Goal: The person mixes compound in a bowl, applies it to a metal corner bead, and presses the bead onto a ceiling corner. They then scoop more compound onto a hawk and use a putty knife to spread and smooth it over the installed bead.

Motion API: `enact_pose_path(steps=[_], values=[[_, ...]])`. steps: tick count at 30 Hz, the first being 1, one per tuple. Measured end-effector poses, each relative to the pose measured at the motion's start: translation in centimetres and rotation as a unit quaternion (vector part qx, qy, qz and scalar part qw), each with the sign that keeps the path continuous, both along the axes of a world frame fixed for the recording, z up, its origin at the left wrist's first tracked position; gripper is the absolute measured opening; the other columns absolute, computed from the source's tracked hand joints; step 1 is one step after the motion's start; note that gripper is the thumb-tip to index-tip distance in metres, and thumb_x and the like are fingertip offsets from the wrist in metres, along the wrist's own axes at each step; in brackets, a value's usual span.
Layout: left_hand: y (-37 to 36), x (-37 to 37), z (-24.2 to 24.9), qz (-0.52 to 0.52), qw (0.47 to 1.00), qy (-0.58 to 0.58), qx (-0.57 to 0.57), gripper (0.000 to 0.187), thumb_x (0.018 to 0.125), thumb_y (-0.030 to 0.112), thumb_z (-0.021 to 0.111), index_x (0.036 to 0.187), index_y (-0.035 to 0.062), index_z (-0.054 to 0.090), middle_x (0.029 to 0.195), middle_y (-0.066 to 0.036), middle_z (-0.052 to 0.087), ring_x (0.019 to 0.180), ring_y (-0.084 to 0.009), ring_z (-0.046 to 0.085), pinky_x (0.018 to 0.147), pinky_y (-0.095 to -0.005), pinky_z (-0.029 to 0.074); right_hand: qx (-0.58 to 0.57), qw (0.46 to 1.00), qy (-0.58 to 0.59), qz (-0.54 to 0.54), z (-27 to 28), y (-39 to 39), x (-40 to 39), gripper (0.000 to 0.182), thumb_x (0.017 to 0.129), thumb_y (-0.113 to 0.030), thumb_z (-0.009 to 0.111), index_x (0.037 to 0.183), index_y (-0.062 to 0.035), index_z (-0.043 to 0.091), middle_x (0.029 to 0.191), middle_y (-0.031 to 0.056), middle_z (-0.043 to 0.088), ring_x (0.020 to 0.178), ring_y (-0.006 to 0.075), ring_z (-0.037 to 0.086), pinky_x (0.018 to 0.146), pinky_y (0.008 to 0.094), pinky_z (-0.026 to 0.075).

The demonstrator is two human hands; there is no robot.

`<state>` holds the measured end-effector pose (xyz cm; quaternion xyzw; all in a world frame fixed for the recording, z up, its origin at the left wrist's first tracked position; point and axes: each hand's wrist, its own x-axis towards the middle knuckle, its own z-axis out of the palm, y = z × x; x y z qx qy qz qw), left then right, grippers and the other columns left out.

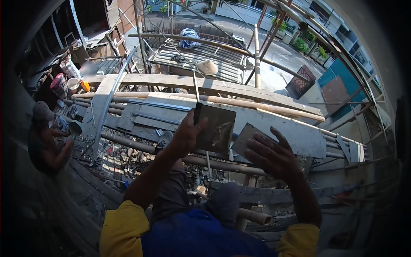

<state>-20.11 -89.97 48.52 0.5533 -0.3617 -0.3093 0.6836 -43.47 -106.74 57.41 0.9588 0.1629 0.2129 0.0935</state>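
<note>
My left hand (187,133) is closed around the dark handle of a plastering trowel (220,122), whose flat rectangular blade is tilted up and smeared with wet-looking mortar. Just to the right, my right hand (269,154) lies over a smaller grey rectangular plate (246,138), its fingers across the face and the thumb raised. Whether that plate has a handle is hidden by the hand. A small gap separates the two tools. Both are held above wooden planks (282,124), in front of my body.
Bamboo poles (257,64) and planks form scaffolding around me, with rubble (128,165) below. A co-worker (47,137) at the left holds a round container (75,127). Paint buckets (59,85) stand behind. A conical heap (207,67) and a bundled sheet (189,38) lie on the corrugated roof (171,58).
</note>
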Motion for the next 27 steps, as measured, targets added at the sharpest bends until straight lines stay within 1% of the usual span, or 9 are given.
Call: enact_pose_path(steps=[7,10,13,16,18,19,21,24,27], values=[[0.2,0.2,0.8,-0.08,0.988,-0.11,0.071,0.039,0.095,0.024,0.055,0.123,-0.0019,0.045,0.109,-0.013,0.06,0.099,-0.0177,0.058,0.086,-0.0318,0.047,-0.064,0.99,0.123,0.035,-0.5,0.4,1.8,0.036,0.084,-0.03,0.061,0.119,-0.021,0.06,0.128,0.0019,0.056,0.124,0.0216,0.049,0.112,0.0495,0.03],[0.5,-0.2,-0.4,-0.032,0.98,-0.188,0.054,0.044,0.094,0.028,0.055,0.123,-0.0028,0.044,0.107,-0.016,0.06,0.099,-0.0194,0.057,0.086,-0.0346,0.046,-0.082,0.986,0.138,0.04,-0.2,1.2,2.0,0.033,0.083,-0.028,0.063,0.115,-0.02,0.063,0.126,0.0029,0.057,0.122,0.0229,0.05,0.111,0.0501,0.03],[1.1,-0.1,-0.9,-0.005,0.992,-0.114,0.053,0.042,0.093,0.026,0.056,0.121,-0.0028,0.044,0.106,-0.018,0.058,0.1,-0.0228,0.054,0.09,-0.0366,0.042,-0.047,0.986,0.151,0.053,0.4,1.7,2.1,0.03,0.081,-0.023,0.065,0.111,-0.019,0.065,0.12,0.0034,0.061,0.119,0.0235,0.054,0.11,0.0511,0.031],[1.7,0.8,-2.8,0.029,0.998,-0.029,-0.037,0.039,0.094,0.024,0.056,0.121,-0.0025,0.044,0.104,-0.014,0.058,0.095,-0.0185,0.056,0.084,-0.0328,0.046,0.144,0.985,0.097,0.024,-0.9,0.4,1.9,0.029,0.078,-0.009,0.065,0.106,-0.0141,0.065,0.106,0.0066,0.068,0.097,0.0267,0.066,0.1,0.0511,0.043],[3.0,1.4,-2.6,0.065,0.985,0.14,-0.079,0.036,0.095,0.02,0.055,0.122,-0.0012,0.045,0.106,-0.011,0.059,0.092,-0.0149,0.058,0.078,-0.0291,0.05,0.439,0.886,0.131,-0.077,-3.5,0.0,0.8,0.024,0.08,-0.004,0.062,0.104,-0.0044,0.063,0.097,0.0114,0.068,0.09,0.0281,0.067,0.089,0.047,0.052],[3.8,1.3,-2.4,0.077,0.972,0.198,-0.099,0.033,0.094,0.017,0.054,0.122,0.0,0.046,0.106,-0.01,0.059,0.092,-0.0142,0.06,0.076,-0.0285,0.053,0.437,0.887,0.133,-0.07,-4.3,0.1,0.5,0.024,0.08,-0.004,0.062,0.104,-0.0044,0.063,0.097,0.0114,0.068,0.09,0.0281,0.067,0.089,0.047,0.052],[4.5,1.4,-3.4,0.11,0.958,0.236,-0.121,0.033,0.094,0.016,0.054,0.122,0.0002,0.046,0.105,-0.009,0.059,0.092,-0.0151,0.06,0.077,-0.0293,0.053,0.79,0.6,0.107,-0.067,-6.2,0.2,0.2,0.022,0.083,-0.003,0.06,0.103,0.0052,0.06,0.09,0.0142,0.066,0.085,0.03,0.067,0.079,0.044,0.057],[5.3,2.7,-8.4,0.147,0.936,0.288,-0.138,0.031,0.094,0.015,0.053,0.121,0.0006,0.048,0.106,-0.009,0.059,0.093,-0.017,0.061,0.078,-0.0295,0.053,0.88,0.466,0.057,-0.073,-8.7,1.3,-0.2,0.043,0.087,-0.015,0.061,0.122,0.0058,0.046,0.111,0.02,0.058,0.097,0.0306,0.063,0.065,0.0456,0.06],[6.1,3.1,-12.1,0.178,0.953,0.237,-0.066,0.031,0.094,0.017,0.053,0.119,-0.0001,0.053,0.107,-0.009,0.062,0.091,-0.016,0.062,0.076,-0.0294,0.053,0.902,0.415,0.087,-0.076,-9.5,1.1,-0.3,0.052,0.083,-0.012,0.063,0.127,0.0036,0.041,0.116,0.0179,0.055,0.1,0.031,0.061,0.07,0.0451,0.058]])
